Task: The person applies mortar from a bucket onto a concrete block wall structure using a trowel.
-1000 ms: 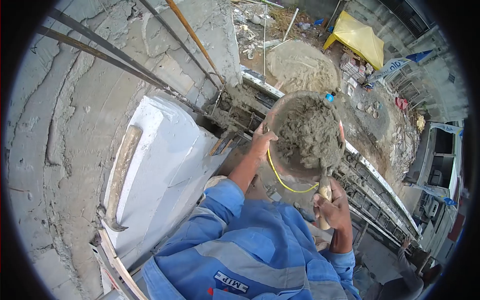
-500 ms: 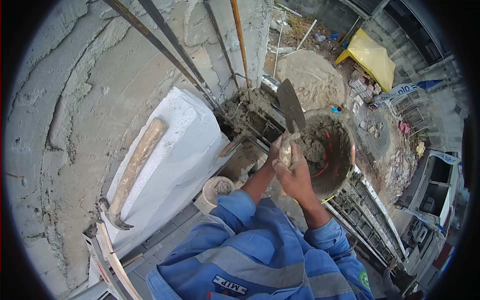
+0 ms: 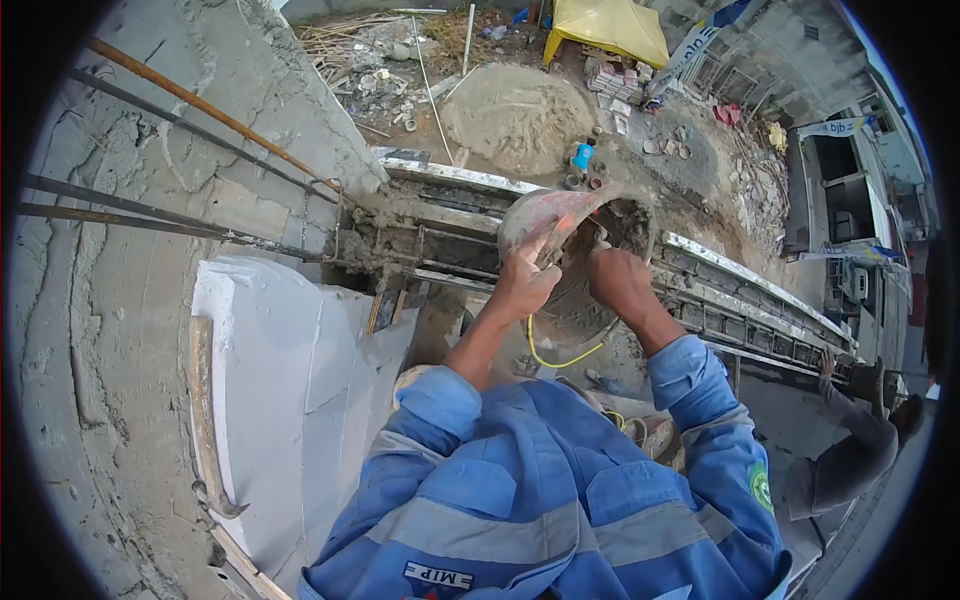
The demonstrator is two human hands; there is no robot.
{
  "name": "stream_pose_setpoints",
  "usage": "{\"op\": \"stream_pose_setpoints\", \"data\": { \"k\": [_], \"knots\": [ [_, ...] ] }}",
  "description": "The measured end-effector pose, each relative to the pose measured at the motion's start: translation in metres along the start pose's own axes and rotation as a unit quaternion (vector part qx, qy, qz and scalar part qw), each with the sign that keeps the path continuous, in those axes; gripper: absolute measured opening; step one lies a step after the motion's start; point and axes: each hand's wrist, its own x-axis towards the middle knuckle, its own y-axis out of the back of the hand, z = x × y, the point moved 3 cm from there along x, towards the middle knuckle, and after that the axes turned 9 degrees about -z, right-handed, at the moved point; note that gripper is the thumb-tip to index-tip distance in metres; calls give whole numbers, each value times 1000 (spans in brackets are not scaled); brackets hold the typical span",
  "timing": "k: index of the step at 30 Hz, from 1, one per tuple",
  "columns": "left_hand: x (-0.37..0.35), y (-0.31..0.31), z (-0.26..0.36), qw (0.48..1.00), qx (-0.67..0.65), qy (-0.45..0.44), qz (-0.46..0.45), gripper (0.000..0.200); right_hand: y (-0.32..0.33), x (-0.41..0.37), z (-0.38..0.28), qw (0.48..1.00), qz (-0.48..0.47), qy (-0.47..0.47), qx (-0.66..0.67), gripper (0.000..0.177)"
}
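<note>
A mortar-coated bucket [image 3: 520, 222] is tilted on its side over the rebar-filled formwork channel [image 3: 470, 205], its mouth facing right. My left hand [image 3: 525, 285] grips the bucket's near side, at its rim. My right hand [image 3: 622, 280] is at the bucket's mouth, closed around the trowel's handle; the blade is mostly hidden inside. Wet mortar [image 3: 630, 228] shows within the bucket. The bucket's yellow handle [image 3: 565, 362] hangs below it.
A hammer [image 3: 205, 410] lies on white foam blocks [image 3: 270, 390] at the left. Rebar rods [image 3: 190, 100] stick out by the rough wall [image 3: 110, 330]. Another person [image 3: 850, 460] is at the lower right. Below lie a sand pile [image 3: 520, 115] and a yellow canopy [image 3: 610, 30].
The view has turned to the right. The bucket has gone from upright to tilted over the channel. My left hand has left the trowel and taken hold of the bucket; the trowel has gone into it.
</note>
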Motion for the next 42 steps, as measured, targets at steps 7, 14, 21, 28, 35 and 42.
{"op": "stream_pose_setpoints", "data": {
  "k": [7, 14, 21, 28, 35, 42],
  "knots": [
    [-30, 6, -5, 985, -89, 135, -60, 65, 4, -29, 3, 995, -20, 92, -32, 17],
    [-38, -8, -7, 994, -35, 84, -59, 69, -113, -29, 55, 933, -68, 74, 344, 19],
    [-37, -7, -11, 993, -62, 55, -81, 69, -150, -36, 8, 601, -281, 85, 743, 23],
    [-46, 20, -16, 957, -251, 116, 83, 62, -112, -46, -27, 474, -257, 126, 832, 28],
    [-51, 55, -58, 845, -422, 165, 284, 57, -21, -77, -51, 600, -218, 102, 763, 32],
    [-76, 60, -80, 863, -347, 183, 319, 43, 39, -39, -149, 749, -239, 182, 591, 38]
  ]
}}
